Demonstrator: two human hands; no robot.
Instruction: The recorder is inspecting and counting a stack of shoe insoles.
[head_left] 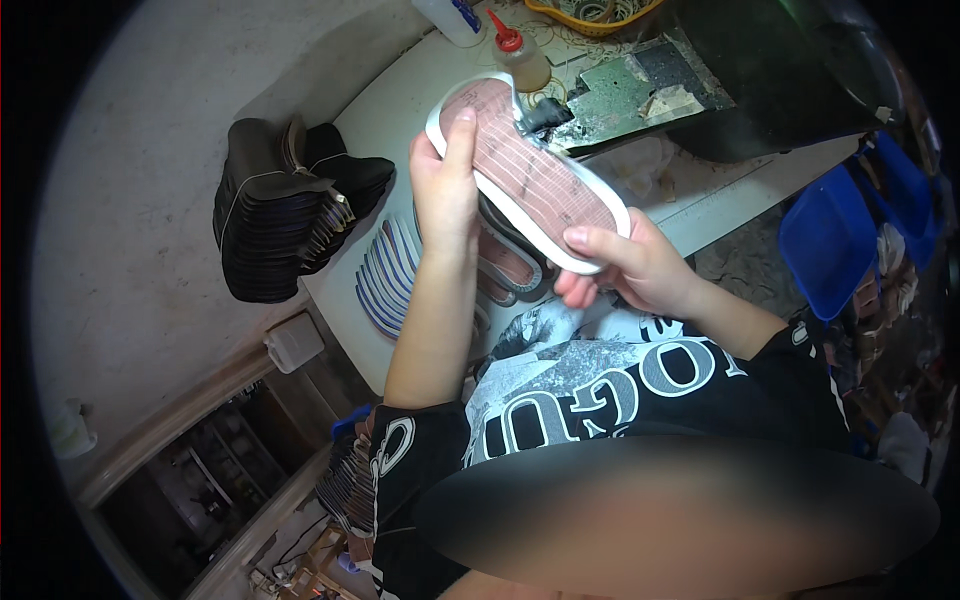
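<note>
A shoe sole (535, 170) with a pinkish, thin-lined top and a white rim is held up slantwise over the table. My left hand (445, 190) grips its upper left end, thumb on the lined top. The lower right end is pinched by my right hand (640, 262), its thumb on top and fingers curled beneath. By the sole's far edge is a small dark piece (545, 117); I cannot tell whether it is fixed to the sole. Partly hidden below my hands, another pink-topped sole (508, 262) lies on the table beside a row of white-and-blue-edged soles (385, 280).
Bundled dark soles (270, 210) stand stacked against the wall at left. A red-capped bottle (522, 65), a stained green board (630, 95) and a yellow basket (590, 18) are on the white table's (395, 75) far side. Blue trays (828, 240) stand at right.
</note>
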